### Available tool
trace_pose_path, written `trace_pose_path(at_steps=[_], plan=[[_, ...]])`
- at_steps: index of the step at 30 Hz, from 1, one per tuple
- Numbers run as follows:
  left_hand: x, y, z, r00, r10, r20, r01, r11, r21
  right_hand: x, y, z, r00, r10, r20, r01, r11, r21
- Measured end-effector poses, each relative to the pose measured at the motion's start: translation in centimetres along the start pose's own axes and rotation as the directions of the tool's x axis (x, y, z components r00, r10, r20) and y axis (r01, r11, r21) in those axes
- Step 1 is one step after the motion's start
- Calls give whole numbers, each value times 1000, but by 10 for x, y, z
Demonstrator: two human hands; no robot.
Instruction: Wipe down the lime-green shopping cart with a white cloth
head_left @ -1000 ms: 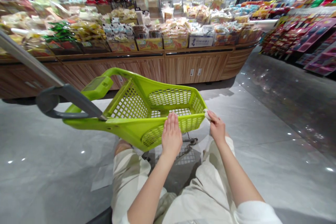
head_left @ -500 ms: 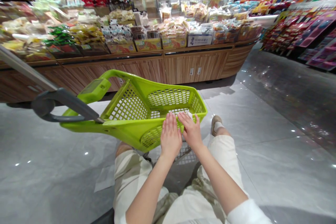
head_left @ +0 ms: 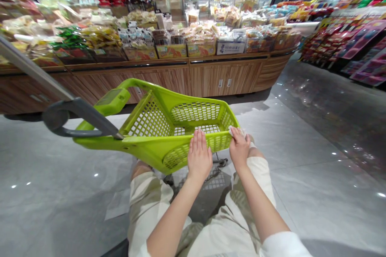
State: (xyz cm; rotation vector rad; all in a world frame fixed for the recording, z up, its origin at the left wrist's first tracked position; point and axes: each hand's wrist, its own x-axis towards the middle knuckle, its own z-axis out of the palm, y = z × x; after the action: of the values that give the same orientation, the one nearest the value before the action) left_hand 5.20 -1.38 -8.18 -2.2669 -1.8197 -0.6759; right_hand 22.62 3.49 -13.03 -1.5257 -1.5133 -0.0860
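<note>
A lime-green plastic shopping basket cart (head_left: 147, 141) with latticed sides stands before my knees. My left hand (head_left: 199, 156) lies on its near rim, fingers straight and pointing into the basket, holding nothing. At the right end of the same rim, my right hand (head_left: 239, 148) presses a small white tissue (head_left: 231, 130) against the corner. Most of the tissue is hidden under the fingers. A grey pull handle (head_left: 81, 118) with a long metal bar is joined to the cart's left end.
A wood-panelled display counter (head_left: 208, 76) runs behind the cart, stacked with packaged snacks (head_left: 199, 32). Small wheels (head_left: 222, 162) show beneath the basket. Shelves of colourful packets (head_left: 319, 40) stand at the right. The grey floor (head_left: 313, 144) is glossy.
My right hand has slid right along the near rim to the corner, away from my left hand. My left hand stays on the rim. The view has shifted slightly.
</note>
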Motion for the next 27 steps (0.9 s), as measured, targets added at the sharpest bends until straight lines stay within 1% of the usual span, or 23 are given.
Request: trace_pose_path(at_steps=[2, 5, 7, 8, 9, 11, 13, 15, 17, 19, 20, 21, 23, 25, 27], plan=[[0, 0, 1, 1000, -3, -5, 3, 1000, 7, -5, -32, 5, 994, -82, 67, 83, 997, -7], [0, -1, 2, 1000, -5, -9, 6, 1000, 23, -10, -72, 9, 960, -198, 197, 193, 980, 41], [-1, -3, 2, 1000, -8, -4, 8, 999, 32, -10, -85, 8, 934, -249, 256, 241, 968, 64], [-2, -4, 2, 1000, -8, -1, 9, 999, 36, -10, -85, 6, 921, -276, 275, 268, 961, 69], [-3, -5, 1, 1000, -8, 3, 8, 999, 40, -9, -82, 4, 909, -302, 286, 295, 953, 70], [-4, -7, -1, 1000, -4, 9, 3, 999, 47, -6, -64, -3, 895, -334, 295, 332, 941, 57], [-5, -8, -3, 1000, 4, 10, -5, 999, 46, -1, -36, -10, 910, -311, 276, 318, 948, 19], [-5, -8, -3, 1000, 7, 5, -7, 999, 37, 4, -4, -15, 945, -238, 223, 251, 967, -32], [-5, -7, -2, 1000, 4, -2, -4, 1000, 24, 8, 22, -18, 975, -155, 158, 168, 983, -71], [-5, -5, -1, 1000, -6, -6, 6, 1000, 11, 10, 32, -17, 991, -84, 107, 95, 990, -104], [-5, -3, -1, 1000, -15, -7, 15, 1000, 6, 10, 29, -16, 995, -54, 87, 64, 990, -124], [-5, -2, 0, 1000, -23, -9, 23, 1000, 0, 9, 22, -14, 997, -32, 75, 43, 989, -142], [-5, 0, 1, 999, -34, -17, 33, 999, -10, 5, -5, -8, 996, -26, 84, 40, 987, -158], [-5, 1, 1, 999, -31, -26, 31, 999, -13, 0, -39, -1, 986, -75, 150, 94, 988, -123], [-5, 0, 2, 999, -24, -30, 24, 1000, -5, -3, -69, 5, 962, -148, 229, 164, 985, -52]])
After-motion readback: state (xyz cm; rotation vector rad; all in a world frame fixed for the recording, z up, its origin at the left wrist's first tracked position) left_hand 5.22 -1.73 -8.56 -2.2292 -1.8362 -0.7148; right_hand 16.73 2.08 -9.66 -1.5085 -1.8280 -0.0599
